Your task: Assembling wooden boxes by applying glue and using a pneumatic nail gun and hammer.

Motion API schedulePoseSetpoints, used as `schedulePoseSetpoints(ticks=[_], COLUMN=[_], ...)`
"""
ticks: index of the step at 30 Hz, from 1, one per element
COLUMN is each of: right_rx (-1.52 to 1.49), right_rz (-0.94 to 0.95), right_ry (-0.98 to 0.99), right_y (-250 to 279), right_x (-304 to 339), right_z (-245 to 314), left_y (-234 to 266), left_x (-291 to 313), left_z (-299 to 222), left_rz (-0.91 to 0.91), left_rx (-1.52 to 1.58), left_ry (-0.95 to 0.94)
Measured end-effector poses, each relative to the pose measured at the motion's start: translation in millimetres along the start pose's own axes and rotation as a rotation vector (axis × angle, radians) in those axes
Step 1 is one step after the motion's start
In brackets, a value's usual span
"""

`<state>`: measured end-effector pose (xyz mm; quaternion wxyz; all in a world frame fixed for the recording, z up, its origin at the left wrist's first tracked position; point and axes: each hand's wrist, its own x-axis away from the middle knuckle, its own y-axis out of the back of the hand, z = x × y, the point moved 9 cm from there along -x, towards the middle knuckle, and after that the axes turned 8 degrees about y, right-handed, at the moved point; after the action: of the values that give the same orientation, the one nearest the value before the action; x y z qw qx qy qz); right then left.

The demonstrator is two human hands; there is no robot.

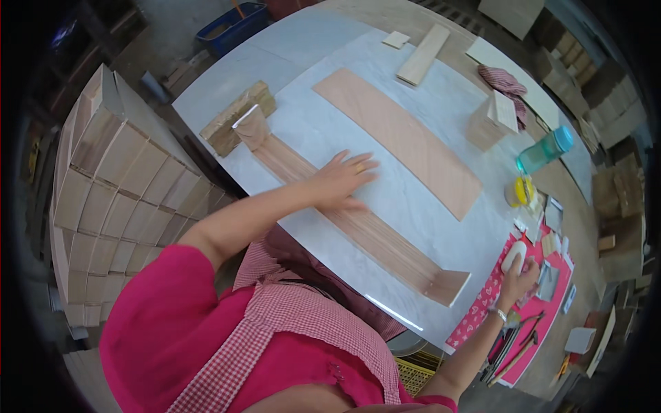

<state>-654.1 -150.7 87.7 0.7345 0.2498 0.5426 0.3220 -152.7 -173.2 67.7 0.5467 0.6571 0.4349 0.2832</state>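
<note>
A long wood-grain strip (372,230) lies diagonally on the white marbled tabletop in front of me, both its ends turned up. My left hand (343,182) is over the middle of this strip, fingers spread and slightly blurred, gripping nothing. At the right, my right hand (520,281) has its fingers curled at a white rounded object (513,256), above a pink patterned cloth (475,316). Beyond the strip lies a flat, pinkish-brown wooden board (399,141). A rough wooden block (237,117) sits by the strip's far left end.
Stacked wooden boxes (117,199) rise at the left beside the table. To the right are a pale block (494,120), a teal bottle (544,149), a yellow roll (520,191) and hand tools (513,347). A narrow board (423,55) lies at the far side.
</note>
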Motion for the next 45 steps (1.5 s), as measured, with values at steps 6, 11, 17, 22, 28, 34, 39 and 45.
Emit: schedulePoseSetpoints(ticks=[6, 11, 17, 22, 28, 34, 39, 45], right_rx=[-0.125, -0.292, 0.014, 0.006, 0.029, -0.108, -0.036, -0.669], right_rz=[0.12, 0.213, 0.125, 0.259, 0.157, 0.047, -0.05, -0.063], right_ry=[0.017, -0.21, 0.005, -0.212, -0.274, -0.352, -0.311, -0.219], right_y=[41, 77, 122, 117, 120, 156, 198, 161], right_x=[43, 93, 118, 125, 128, 123, 108, 99], right_z=[41, 25, 50, 40, 39, 65, 124, 229], left_y=[-18, 1, -11, -13, -5, 25, 32, 22], left_x=[-157, -254, -317, -330, -269, -155, -52, 34], left_z=[68, 154, 216, 230, 197, 109, 51, 8], left_rz=[0.042, -0.248, -0.283, -0.044, -0.071, 0.022, 0.079, 0.259], left_rx=[0.208, 0.352, 0.317, 0.478, 2.234, 2.758, 2.774, 2.741], left_ry=[0.324, 0.626, 0.868, 0.798, 0.614, 0.099, -0.022, -0.03])
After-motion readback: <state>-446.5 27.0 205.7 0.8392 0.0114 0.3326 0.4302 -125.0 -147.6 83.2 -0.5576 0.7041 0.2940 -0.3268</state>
